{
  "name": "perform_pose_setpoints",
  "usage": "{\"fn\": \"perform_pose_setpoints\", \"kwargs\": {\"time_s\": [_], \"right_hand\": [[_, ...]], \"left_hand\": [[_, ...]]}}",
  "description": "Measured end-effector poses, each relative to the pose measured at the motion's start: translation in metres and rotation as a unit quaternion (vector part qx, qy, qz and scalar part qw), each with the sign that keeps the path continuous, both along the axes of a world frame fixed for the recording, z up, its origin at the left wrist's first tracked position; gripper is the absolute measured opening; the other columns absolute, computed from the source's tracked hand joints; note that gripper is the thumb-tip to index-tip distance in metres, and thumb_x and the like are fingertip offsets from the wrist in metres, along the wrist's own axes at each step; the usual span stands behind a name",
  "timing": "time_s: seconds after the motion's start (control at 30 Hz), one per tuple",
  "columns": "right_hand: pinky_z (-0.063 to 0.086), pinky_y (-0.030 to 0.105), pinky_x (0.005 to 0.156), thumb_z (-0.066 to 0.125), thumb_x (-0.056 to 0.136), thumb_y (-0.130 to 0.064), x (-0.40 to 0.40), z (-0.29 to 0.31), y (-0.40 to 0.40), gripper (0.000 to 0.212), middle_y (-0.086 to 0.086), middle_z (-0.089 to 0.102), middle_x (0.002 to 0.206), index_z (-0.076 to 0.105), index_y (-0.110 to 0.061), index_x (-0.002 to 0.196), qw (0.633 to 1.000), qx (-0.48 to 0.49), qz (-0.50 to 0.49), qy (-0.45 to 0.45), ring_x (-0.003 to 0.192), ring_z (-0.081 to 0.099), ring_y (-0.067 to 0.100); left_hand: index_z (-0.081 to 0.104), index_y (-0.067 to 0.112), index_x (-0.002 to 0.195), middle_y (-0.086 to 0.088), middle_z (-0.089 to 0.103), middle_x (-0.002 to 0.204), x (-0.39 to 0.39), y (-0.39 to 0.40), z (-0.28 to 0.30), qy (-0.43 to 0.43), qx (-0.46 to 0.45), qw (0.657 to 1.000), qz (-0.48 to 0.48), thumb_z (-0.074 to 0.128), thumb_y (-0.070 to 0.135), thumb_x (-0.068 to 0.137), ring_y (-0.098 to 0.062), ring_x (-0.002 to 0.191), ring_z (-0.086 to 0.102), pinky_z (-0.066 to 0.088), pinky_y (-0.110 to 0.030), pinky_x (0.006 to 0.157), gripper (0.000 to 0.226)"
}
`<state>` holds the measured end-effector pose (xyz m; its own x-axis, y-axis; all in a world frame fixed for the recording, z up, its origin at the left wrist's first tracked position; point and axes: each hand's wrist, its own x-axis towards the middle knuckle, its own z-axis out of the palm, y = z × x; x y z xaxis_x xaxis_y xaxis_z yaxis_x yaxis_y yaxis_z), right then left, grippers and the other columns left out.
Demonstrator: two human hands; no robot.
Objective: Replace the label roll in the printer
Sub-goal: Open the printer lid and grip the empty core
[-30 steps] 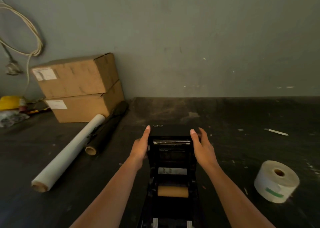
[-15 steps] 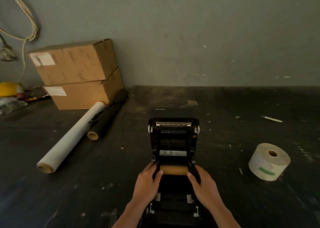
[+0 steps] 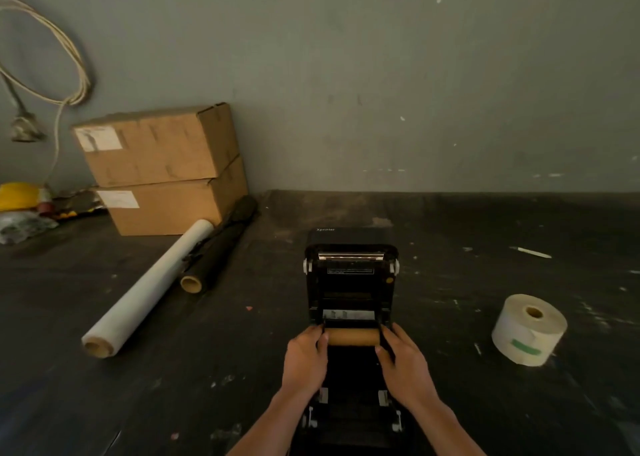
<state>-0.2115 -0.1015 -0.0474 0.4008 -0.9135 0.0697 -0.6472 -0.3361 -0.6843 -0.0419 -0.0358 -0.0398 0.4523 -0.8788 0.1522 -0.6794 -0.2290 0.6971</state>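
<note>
A black label printer (image 3: 350, 282) stands on the dark table with its lid swung open and back. Inside its bay lies a bare brown cardboard core (image 3: 353, 337), lying crosswise. My left hand (image 3: 305, 358) grips the core's left end at the holder, and my right hand (image 3: 403, 360) grips the right end. A full white label roll (image 3: 528, 329) with a green mark lies on the table to the right of the printer, apart from both hands.
Two stacked cardboard boxes (image 3: 162, 168) stand at the back left against the wall. A long white roll (image 3: 145, 291) and a black roll (image 3: 221, 244) lie in front of them. A white pen (image 3: 530, 251) lies at the far right. Cables (image 3: 45, 74) hang on the wall.
Both hands left the open lid's top edge and came down to the two ends of the cardboard core inside the printer. The view has shifted slightly.
</note>
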Motion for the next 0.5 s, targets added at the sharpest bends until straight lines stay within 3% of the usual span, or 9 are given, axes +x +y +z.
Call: {"fn": "perform_pose_setpoints", "kwargs": {"time_s": [0.07,0.13,0.27,0.3,0.4,0.5], "right_hand": [[0.034,0.034,0.112,0.055,0.094,-0.016,-0.001,0.011,0.005,0.049,0.006,0.042,0.148,0.043,-0.017,0.141,0.998,-0.035,0.013,-0.042,0.137,0.039,0.019],[0.041,0.028,0.104,0.057,0.093,-0.014,-0.001,0.027,0.011,0.047,0.004,0.052,0.137,0.045,-0.014,0.138,0.994,-0.059,0.011,-0.086,0.126,0.05,0.015],[0.051,0.029,0.089,0.052,0.095,-0.019,-0.017,0.058,0.023,0.042,0.002,0.056,0.123,0.046,-0.013,0.136,0.989,-0.073,-0.038,-0.122,0.105,0.058,0.009],[0.053,0.029,0.084,0.051,0.096,-0.02,-0.025,0.063,0.027,0.04,0.001,0.057,0.118,0.047,-0.014,0.135,0.988,-0.077,-0.055,-0.125,0.098,0.059,0.007],[0.049,0.02,0.066,0.05,0.096,-0.018,-0.057,0.069,0.043,0.034,-0.007,0.059,0.101,0.053,-0.015,0.13,0.98,-0.085,-0.109,-0.141,0.08,0.061,0.004],[0.046,0.017,0.064,0.052,0.096,-0.019,-0.091,0.066,0.061,0.032,-0.007,0.063,0.093,0.058,-0.016,0.127,0.972,-0.051,-0.169,-0.154,0.076,0.062,0.004]], "left_hand": [[0.057,0.02,0.082,0.008,0.057,0.071,-0.001,0.0,0.012,0.014,-0.02,1.0,0.003,0.049,0.017,0.098,-0.001,0.056,0.053,0.041,-0.009,0.051,0.019],[0.057,0.019,0.079,0.008,0.055,0.069,-0.002,0.0,0.027,0.029,-0.054,0.998,-0.004,0.049,0.016,0.098,-0.002,0.057,0.054,0.04,-0.009,0.052,0.02],[0.068,0.018,0.103,0.005,0.066,0.093,-0.008,0.001,0.055,0.063,-0.096,0.992,-0.052,0.053,0.021,0.096,-0.001,0.081,0.061,0.044,-0.008,0.068,0.017],[0.067,0.02,0.107,0.007,0.066,0.094,-0.011,0.002,0.059,0.082,-0.099,0.989,-0.066,0.053,0.024,0.096,0.002,0.08,0.061,0.044,-0.008,0.067,0.018],[0.068,0.03,0.091,0.01,0.063,0.072,-0.028,0.003,0.064,0.126,-0.094,0.981,-0.114,0.055,0.029,0.094,0.005,0.065,0.059,0.041,-0.009,0.054,0.013],[0.07,0.026,0.087,0.009,0.059,0.062,-0.06,0.005,0.055,0.146,-0.076,0.976,-0.142,0.057,0.03,0.094,0.005,0.058,0.057,0.038,-0.01,0.049,0.016]]}}
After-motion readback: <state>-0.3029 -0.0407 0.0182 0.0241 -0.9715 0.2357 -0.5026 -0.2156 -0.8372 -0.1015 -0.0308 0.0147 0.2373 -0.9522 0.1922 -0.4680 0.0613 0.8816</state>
